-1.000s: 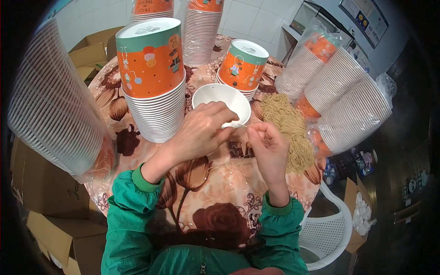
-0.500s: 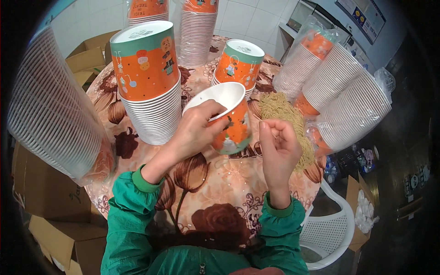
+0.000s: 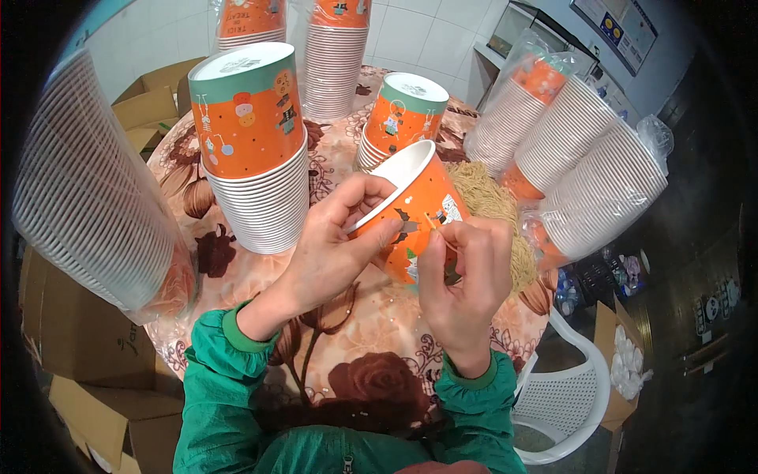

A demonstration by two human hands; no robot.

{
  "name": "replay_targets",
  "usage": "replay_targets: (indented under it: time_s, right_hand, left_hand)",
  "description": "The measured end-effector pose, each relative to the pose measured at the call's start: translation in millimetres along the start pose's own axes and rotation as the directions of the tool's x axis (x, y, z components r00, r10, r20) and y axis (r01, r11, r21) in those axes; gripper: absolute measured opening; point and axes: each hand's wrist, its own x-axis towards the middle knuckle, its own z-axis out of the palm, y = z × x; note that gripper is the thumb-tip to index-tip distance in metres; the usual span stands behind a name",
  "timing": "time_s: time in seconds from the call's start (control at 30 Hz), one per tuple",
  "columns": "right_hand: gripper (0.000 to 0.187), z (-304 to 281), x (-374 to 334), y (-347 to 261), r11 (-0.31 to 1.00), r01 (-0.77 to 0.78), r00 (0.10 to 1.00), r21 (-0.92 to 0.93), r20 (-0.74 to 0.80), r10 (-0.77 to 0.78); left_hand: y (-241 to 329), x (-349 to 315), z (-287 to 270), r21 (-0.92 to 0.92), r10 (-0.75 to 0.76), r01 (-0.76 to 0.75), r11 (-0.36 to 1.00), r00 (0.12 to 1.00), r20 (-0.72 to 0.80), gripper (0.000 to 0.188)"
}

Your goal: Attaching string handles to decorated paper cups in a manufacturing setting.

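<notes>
My left hand [image 3: 335, 245] grips an orange paper bucket [image 3: 426, 186] by its rim, fingers inside and thumb on the outer wall. The bucket tilts, its white mouth toward the upper left, above the table. Against its printed side, my right hand [image 3: 466, 284] is closed in a pinch on a thin tan cord [image 3: 429, 222], whose tip shows at the wall. Whether the tip has entered the wall I cannot tell. A heap of tan cords [image 3: 505, 207] lies on the table just behind my right hand.
Nested upside-down buckets [image 3: 257, 197] stand left of centre, with a shorter stack [image 3: 407, 110] behind the held bucket. Bagged stacks stand at left [image 3: 103, 197], back [image 3: 335, 71] and right [image 3: 608, 174]. A flowered cloth [image 3: 379, 379] covers the round table. A white chair [image 3: 560, 395] stands lower right, cardboard boxes [image 3: 103, 403] lower left.
My right hand has moved left, bringing the cord against the bucket's side. My left hand has turned the bucket so its printed wall faces the right hand more.
</notes>
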Motion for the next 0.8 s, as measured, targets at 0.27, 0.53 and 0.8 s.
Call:
replay_targets:
  time_s: [0.27, 0.53, 0.8]
  right_hand:
    - [0.015, -1.3, 9.5, -8.1, 0.998, 0.050, 0.996, -0.030, -0.067, -0.052]
    - [0.016, 1.3, 12.1, -11.9, 1.000, 0.027, 0.998, 0.003, -0.062, -0.026]
    - [0.016, 3.7, 15.1, -14.4, 0.999, -0.027, 0.999, 0.016, -0.027, 0.028]
  left_hand:
    - [-13.6, 0.8, 8.0, 0.124, 0.236, -0.222, 0.967, 0.965, -0.118, 0.022]
    - [-11.0, -3.5, 11.1, 0.152, 0.331, -0.311, 0.938, 0.934, -0.132, 0.018]
    - [-22.7, 3.6, 9.1, 0.208, 0.358, -0.325, 0.923, 0.922, -0.148, 0.017]
